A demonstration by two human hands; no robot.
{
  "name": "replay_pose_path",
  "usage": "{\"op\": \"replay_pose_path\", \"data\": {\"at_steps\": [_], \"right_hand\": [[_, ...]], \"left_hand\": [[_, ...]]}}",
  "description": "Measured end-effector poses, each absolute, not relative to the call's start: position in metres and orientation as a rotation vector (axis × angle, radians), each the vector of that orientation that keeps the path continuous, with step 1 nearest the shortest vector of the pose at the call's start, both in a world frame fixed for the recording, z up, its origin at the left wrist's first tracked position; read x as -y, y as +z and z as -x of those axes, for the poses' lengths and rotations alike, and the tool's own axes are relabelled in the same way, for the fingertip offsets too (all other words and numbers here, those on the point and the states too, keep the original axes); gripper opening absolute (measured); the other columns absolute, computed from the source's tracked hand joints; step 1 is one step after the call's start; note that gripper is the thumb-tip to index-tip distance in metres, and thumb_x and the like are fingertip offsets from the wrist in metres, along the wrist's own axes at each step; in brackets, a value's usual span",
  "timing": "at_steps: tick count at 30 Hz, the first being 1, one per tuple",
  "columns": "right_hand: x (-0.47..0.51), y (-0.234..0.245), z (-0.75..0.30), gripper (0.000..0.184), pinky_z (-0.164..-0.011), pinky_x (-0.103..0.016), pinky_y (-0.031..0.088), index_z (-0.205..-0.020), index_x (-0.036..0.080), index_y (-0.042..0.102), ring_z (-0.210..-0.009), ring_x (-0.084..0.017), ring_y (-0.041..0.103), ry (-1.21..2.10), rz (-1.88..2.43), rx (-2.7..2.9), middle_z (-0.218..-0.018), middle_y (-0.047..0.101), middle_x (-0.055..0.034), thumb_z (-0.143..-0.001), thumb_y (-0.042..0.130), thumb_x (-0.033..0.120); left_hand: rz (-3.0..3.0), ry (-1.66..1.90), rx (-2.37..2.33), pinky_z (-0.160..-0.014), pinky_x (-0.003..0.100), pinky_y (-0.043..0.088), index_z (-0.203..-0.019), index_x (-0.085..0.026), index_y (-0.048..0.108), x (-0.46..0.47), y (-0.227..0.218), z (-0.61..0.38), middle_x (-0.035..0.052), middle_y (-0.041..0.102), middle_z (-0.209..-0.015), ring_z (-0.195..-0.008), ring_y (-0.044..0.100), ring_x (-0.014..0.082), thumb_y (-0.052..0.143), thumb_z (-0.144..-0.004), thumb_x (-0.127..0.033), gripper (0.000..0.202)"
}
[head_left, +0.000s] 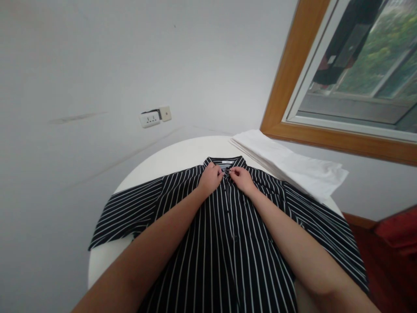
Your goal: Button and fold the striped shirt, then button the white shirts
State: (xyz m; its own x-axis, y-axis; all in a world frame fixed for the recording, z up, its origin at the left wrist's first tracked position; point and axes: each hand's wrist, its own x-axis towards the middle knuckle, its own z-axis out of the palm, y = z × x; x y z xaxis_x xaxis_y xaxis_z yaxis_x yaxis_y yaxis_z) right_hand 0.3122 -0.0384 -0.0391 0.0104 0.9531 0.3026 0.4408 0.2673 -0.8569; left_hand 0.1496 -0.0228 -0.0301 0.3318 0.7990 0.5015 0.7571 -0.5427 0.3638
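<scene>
A black shirt with white stripes [211, 243] lies face up, its sleeves spread to both sides and its collar at the far end. My left hand [211, 177] is closed on the shirt's front edge just below the collar, fingertips pinched together. Opposite it, my right hand [241, 178] pinches the other front edge near the neck opening. The two sets of fingertips are close together, with a small gap between them. Below my hands the shirt front runs down toward me. Whether a button sits between my fingers is too small to tell.
The shirt lies on a round white table [182, 150] against a wall. Folded white cloth [286, 161] rests at the table's back right, partly beside the right sleeve. A wall socket [150, 119] is behind the table, and a wood-framed window [309, 134] is at the right.
</scene>
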Motion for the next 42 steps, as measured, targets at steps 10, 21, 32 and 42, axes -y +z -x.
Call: {"op": "replay_pose_path", "data": {"at_steps": [10, 21, 32, 42], "right_hand": [[0.045, -0.031, -0.301, 0.023, -0.057, -0.022, 0.042, -0.078, 0.015, 0.064, -0.055, -0.012, 0.052, 0.671, 1.295, 1.585, -0.063, 0.058, 0.0010, -0.076, 0.051, 0.034], [0.044, -0.032, -0.304, 0.028, -0.054, -0.020, 0.039, -0.082, 0.015, 0.067, -0.052, -0.009, 0.048, 0.748, 1.280, 1.546, -0.063, 0.060, 0.0017, -0.075, 0.054, 0.038], [0.050, -0.023, -0.308, 0.024, -0.040, -0.014, 0.041, -0.095, 0.015, 0.066, -0.049, -0.006, 0.054, 1.065, 1.173, 1.471, -0.080, 0.068, -0.0021, -0.081, 0.055, 0.032], [0.048, -0.021, -0.305, 0.013, -0.040, -0.016, 0.050, -0.087, 0.013, 0.063, -0.050, -0.007, 0.060, 1.201, 1.157, 1.296, -0.075, 0.067, -0.0022, -0.076, 0.060, 0.019]], "left_hand": [[-2.326, 1.068, -1.448, -0.076, 0.030, 0.045, -0.075, -0.017, 0.062, 0.012, -0.033, -0.148, 0.0032, 0.058, -0.074, -0.079, 0.055, 0.0176, 0.051, -0.085, -0.029, 0.019], [-2.276, 1.074, -1.368, -0.074, 0.029, 0.046, -0.075, -0.017, 0.062, 0.012, -0.029, -0.146, 0.0028, 0.060, -0.074, -0.078, 0.055, 0.0164, 0.051, -0.085, -0.031, 0.021], [-2.304, 1.074, -1.347, -0.076, 0.029, 0.047, -0.080, -0.017, 0.065, 0.013, -0.028, -0.147, 0.0035, 0.059, -0.079, -0.079, 0.055, 0.0161, 0.049, -0.085, -0.026, 0.019], [-2.358, 1.030, -1.396, -0.082, 0.030, 0.045, -0.081, -0.017, 0.063, 0.015, -0.029, -0.149, 0.0049, 0.060, -0.082, -0.083, 0.055, 0.0167, 0.044, -0.087, -0.023, 0.021]]}}
